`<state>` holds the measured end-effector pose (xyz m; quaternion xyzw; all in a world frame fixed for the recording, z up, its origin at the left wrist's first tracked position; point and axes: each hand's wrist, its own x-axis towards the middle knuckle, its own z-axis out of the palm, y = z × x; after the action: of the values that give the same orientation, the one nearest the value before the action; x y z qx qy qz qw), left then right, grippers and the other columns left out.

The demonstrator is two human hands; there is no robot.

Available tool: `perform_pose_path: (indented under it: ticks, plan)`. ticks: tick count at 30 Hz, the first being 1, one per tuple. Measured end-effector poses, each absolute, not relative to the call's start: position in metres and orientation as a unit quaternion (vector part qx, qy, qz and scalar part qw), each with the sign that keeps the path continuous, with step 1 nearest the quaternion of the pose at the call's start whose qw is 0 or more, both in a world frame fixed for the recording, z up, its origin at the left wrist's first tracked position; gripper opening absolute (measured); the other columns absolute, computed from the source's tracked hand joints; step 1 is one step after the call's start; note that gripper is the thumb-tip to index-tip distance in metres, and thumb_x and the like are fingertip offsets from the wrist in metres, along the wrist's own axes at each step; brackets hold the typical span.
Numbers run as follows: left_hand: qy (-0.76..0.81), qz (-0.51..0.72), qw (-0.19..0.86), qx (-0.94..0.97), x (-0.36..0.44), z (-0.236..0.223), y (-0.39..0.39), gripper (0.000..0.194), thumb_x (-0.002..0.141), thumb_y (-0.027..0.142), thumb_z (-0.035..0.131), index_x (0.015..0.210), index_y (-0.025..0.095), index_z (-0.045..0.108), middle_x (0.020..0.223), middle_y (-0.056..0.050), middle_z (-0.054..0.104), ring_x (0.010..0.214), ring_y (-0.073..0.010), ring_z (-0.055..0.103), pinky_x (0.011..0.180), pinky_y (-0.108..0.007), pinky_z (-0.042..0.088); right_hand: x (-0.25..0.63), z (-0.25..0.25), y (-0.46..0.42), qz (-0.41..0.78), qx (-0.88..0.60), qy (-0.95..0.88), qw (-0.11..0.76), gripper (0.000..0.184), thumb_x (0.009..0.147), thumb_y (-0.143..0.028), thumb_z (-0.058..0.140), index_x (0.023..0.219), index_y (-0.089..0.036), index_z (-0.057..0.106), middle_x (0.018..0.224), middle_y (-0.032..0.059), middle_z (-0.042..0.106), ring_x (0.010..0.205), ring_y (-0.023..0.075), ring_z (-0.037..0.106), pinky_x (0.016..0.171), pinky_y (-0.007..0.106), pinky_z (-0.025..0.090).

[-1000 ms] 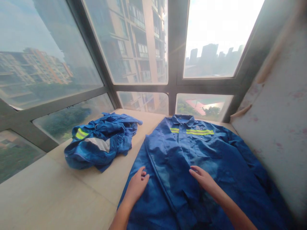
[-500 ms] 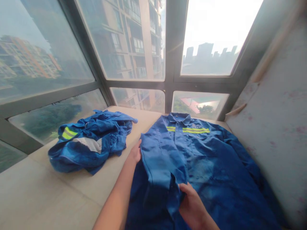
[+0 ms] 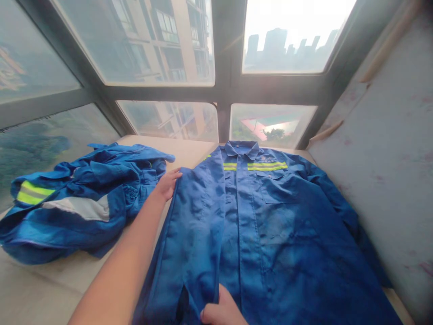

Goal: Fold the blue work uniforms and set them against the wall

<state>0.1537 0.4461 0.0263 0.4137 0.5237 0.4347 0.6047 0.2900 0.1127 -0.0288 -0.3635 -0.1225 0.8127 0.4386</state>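
A blue work jacket (image 3: 270, 225) with yellow-green reflective stripes lies spread flat, collar toward the window. Its left sleeve (image 3: 192, 234) is folded lengthwise over the front. My left hand (image 3: 167, 183) rests at the upper left edge of that folded sleeve near the shoulder, fingers stretched along the cloth. At the bottom of the picture my right hand (image 3: 221, 311) pinches the sleeve's lower end, fingers closed on the fabric.
A crumpled pile of blue work clothes (image 3: 77, 203) with reflective bands lies to the left on the beige ledge (image 3: 189, 151). Dark-framed windows (image 3: 223, 90) close the far side. A stained pale wall (image 3: 389, 158) runs along the right, close to the jacket's right sleeve.
The sleeve, lifted half a second ago, now lies flat over the jacket front. My left hand slid up toward the shoulder; my right hand pulled the cuff end back toward me. The view tilted down.
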Motion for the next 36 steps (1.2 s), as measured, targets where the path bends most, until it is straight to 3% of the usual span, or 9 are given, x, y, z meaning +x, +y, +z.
perform_pose_path:
  ticks: [3,5,9,11,17,21,27,32,36]
  plan:
    - [0.498,0.409,0.598,0.475,0.15,0.033,0.437,0.051,0.085,0.013,0.062,0.134,0.011,0.049,0.132,-0.007,0.064,0.103,-0.0123,0.065,0.088,-0.022,0.051,0.28,-0.014,0.121,0.818,-0.292,-0.106,0.485,0.06,0.053,-0.026,0.075,0.113,-0.02,0.067,0.095,0.0064,0.074,0.096,0.0305,0.067,0.081,0.041,0.052]
    - [0.509,0.382,0.6,0.485,0.148,0.032,0.429,0.055,0.088,0.018,0.062,0.138,0.006,0.044,0.139,-0.01,0.058,0.108,-0.0125,0.063,0.092,-0.023,0.049,0.274,-0.012,0.121,0.81,-0.312,-0.098,0.486,0.062,0.057,-0.029,0.077,0.118,-0.02,0.065,0.104,0.0075,0.073,0.099,0.0282,0.067,0.083,0.04,0.052]
    - [0.587,0.337,0.581,0.452,0.137,0.023,0.409,0.052,0.091,0.024,0.06,0.137,0.005,0.044,0.135,-0.017,0.06,0.099,-0.0128,0.064,0.088,-0.024,0.05,0.273,-0.014,0.113,0.816,-0.373,-0.105,0.428,0.063,0.073,-0.051,0.075,0.125,-0.019,0.059,0.112,0.0092,0.071,0.095,0.0237,0.069,0.083,0.039,0.055]
    - [0.597,0.332,0.584,0.439,0.127,0.02,0.391,0.054,0.091,0.026,0.062,0.138,0.008,0.042,0.134,-0.017,0.061,0.094,-0.0133,0.065,0.088,-0.027,0.05,0.277,-0.012,0.107,0.824,-0.371,-0.126,0.409,0.071,0.072,-0.059,0.076,0.128,-0.019,0.057,0.115,0.0099,0.07,0.095,0.0238,0.07,0.083,0.04,0.056]
    - [0.661,0.295,0.559,0.405,0.093,0.027,0.284,0.066,0.081,0.04,0.072,0.139,0.023,0.049,0.12,-0.012,0.067,0.082,-0.0157,0.067,0.079,-0.031,0.053,0.281,0.0,0.099,0.809,-0.408,-0.157,0.392,0.074,0.064,-0.053,0.083,0.124,-0.018,0.058,0.114,0.0096,0.07,0.09,0.0233,0.07,0.071,0.035,0.057]
    - [0.69,0.24,0.548,0.408,0.089,0.038,0.201,0.069,0.078,0.057,0.069,0.138,0.027,0.053,0.111,-0.008,0.07,0.087,-0.0213,0.07,0.074,-0.032,0.054,0.276,-0.001,0.098,0.796,-0.424,-0.148,0.407,0.07,0.066,-0.053,0.081,0.123,-0.017,0.059,0.114,0.0098,0.071,0.084,0.0224,0.07,0.067,0.033,0.056]
    - [0.674,0.297,0.545,0.401,0.096,0.048,0.143,0.095,0.061,0.058,0.081,0.139,0.017,0.046,0.102,-0.011,0.075,0.095,-0.0309,0.072,0.079,-0.041,0.06,0.267,-0.006,0.103,0.722,-0.491,-0.247,0.42,0.064,0.069,-0.046,0.077,0.122,-0.017,0.059,0.11,0.0098,0.071,0.083,0.0253,0.07,0.06,0.032,0.056]
    - [0.703,0.341,0.405,0.474,0.082,0.049,0.141,0.075,0.068,0.054,0.074,0.131,0.018,0.056,0.106,-0.012,0.074,0.098,-0.03,0.072,0.08,-0.038,0.06,0.277,-0.003,0.09,0.708,-0.504,-0.365,0.333,0.057,0.079,-0.039,0.063,0.13,-0.015,0.053,0.067,-0.0003,0.067,0.045,0.0179,0.061,0.044,0.027,0.048]
    - [0.74,0.213,0.276,0.575,0.067,0.021,0.13,0.051,0.074,0.048,0.062,0.117,0.022,0.064,0.098,-0.009,0.076,0.088,-0.0289,0.073,0.081,-0.04,0.059,0.31,-0.008,0.07,0.629,-0.553,-0.443,0.32,0.063,0.082,-0.032,0.057,0.142,-0.014,0.049,0.075,0.0031,0.072,0.049,0.0166,0.064,0.05,0.026,0.048]
